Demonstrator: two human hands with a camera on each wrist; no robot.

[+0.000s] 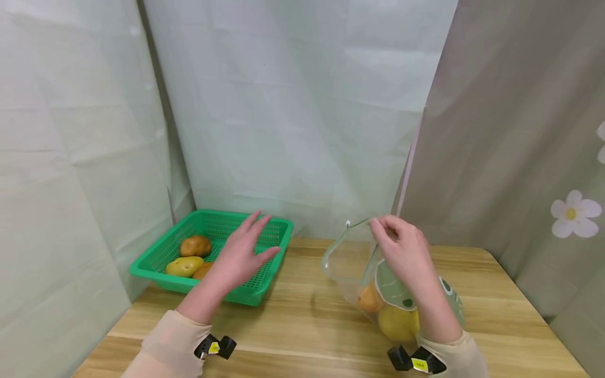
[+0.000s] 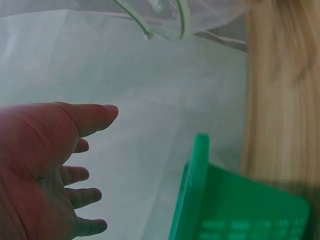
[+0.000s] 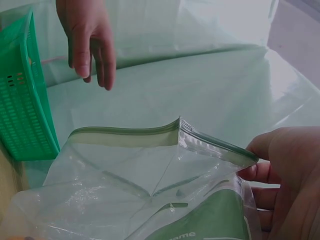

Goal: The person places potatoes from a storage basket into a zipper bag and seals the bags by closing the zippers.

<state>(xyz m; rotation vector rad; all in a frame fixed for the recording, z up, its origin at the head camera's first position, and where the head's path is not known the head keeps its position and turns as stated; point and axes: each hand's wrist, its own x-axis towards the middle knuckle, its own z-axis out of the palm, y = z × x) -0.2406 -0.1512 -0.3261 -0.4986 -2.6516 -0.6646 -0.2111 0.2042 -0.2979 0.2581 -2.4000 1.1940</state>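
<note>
A clear zip bag [image 1: 378, 283] stands on the wooden table [image 1: 302, 325], on the person's right side. It has a green strip along its mouth and a green picture on its front. The right hand [image 1: 402, 252] pinches the top edge of the bag between thumb and fingers and lifts it up. I think it holds the edge high so the mouth stays wide open and the bag does not flop over. The right wrist view shows the mouth [image 3: 165, 135] gaping, with the thumb [image 3: 260, 147] clamped on the zip strip.

Inside the bag, at the bottom, lie 2 round things: a yellow one [image 1: 397, 323], maybe a lemon or a pale potato, and a smaller orange-brown one [image 1: 368, 299]. They touch each other, and their weight likely helps the bag sit still.

The left hand [image 1: 241, 252] hovers over the near right part of a green plastic basket [image 1: 156, 273], near the bag. Its fingers are spread apart and straight, and it holds nothing.

The basket sits at the left back of the table. In it are 3 potatoes [image 1: 195, 245], close together. Pale green cloth [image 1: 293, 105] hangs behind the table, and a grey curtain with white flowers [image 1: 574, 212] hangs on the right.
</note>
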